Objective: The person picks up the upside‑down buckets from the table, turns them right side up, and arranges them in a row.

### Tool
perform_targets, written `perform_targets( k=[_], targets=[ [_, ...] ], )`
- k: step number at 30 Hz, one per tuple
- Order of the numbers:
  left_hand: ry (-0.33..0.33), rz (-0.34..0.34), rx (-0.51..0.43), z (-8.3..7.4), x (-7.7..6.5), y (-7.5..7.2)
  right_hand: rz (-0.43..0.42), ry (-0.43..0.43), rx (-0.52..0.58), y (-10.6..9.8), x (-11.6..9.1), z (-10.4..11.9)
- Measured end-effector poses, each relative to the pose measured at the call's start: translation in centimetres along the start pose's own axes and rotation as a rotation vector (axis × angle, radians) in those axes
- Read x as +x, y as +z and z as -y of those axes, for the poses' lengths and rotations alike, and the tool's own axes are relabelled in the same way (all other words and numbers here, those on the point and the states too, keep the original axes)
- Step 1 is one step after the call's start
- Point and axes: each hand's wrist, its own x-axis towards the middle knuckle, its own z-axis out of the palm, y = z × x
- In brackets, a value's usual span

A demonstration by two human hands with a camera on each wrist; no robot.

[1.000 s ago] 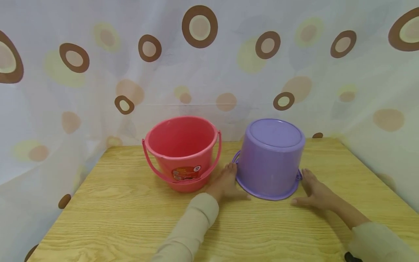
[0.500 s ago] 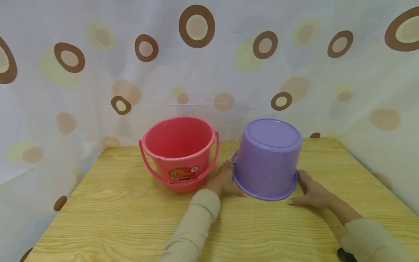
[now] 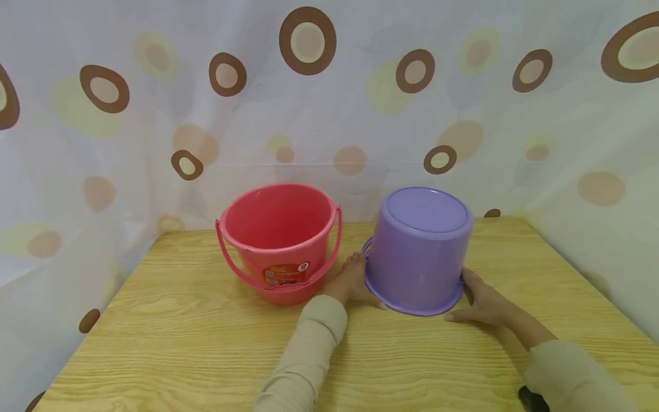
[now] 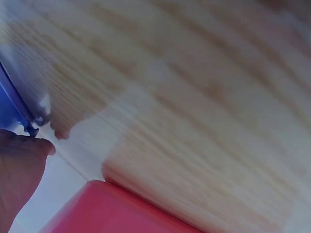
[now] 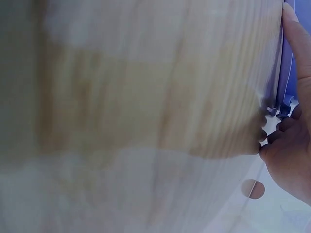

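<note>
A purple bucket [image 3: 419, 257] stands upside down on the table, base upward, with part of its handle [image 3: 366, 246] showing at its left. My left hand [image 3: 355, 283] lies along its left side near the rim, fingers extended, thumb pointing to the front. At the right side of the rim, my right hand [image 3: 484, 300] touches the bucket with spread thumb and fingers. In the right wrist view, the thumb [image 5: 296, 39] runs along the rim and the fingertips sit at the handle lug [image 5: 284, 112]. The left wrist view shows the left fingers beside the other lug [image 4: 30, 128].
A red bucket [image 3: 283, 269] with a label stands upright just left of my left forearm, its handle hanging down in front. Both rest on a wood-grain table [image 3: 206, 355]. Behind hangs a patterned curtain [image 3: 329, 114]. A black object [image 3: 532, 399] shows by the right sleeve.
My right hand has moved left and closed in on the purple bucket's rim, covering the right lug. The left hand has drawn slightly closer too. The head view has turned a little rightward.
</note>
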Motion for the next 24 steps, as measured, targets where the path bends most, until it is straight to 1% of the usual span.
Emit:
perform_targets(
  k=[3, 8, 11, 14, 18, 24],
  targets=[
    [-0.012, 0.0, -0.011, 0.0, -0.04, 0.03, 0.002, 0.015, -0.011, 0.08, 0.1, 0.09],
    [0.006, -0.013, -0.002, -0.02, 0.01, 0.11, -0.003, 0.073, -0.045, 0.15, 0.27, 0.24],
    [0.019, -0.021, 0.007, -0.05, 0.09, 0.16, -0.022, 0.096, -0.08, 0.23, 0.43, 0.26],
    [0.014, -0.022, 0.003, -0.04, 0.09, 0.23, -0.039, 0.105, -0.103, 0.31, 0.57, 0.32],
    [0.001, -0.025, -0.031, -0.04, 0.04, 0.35, -0.06, 0.104, -0.13, 0.34, 0.61, 0.41],
    [0.024, -0.056, -0.049, -0.26, -0.07, 0.39, -0.075, 0.106, -0.17, 0.19, 0.38, 0.42]
  ],
)
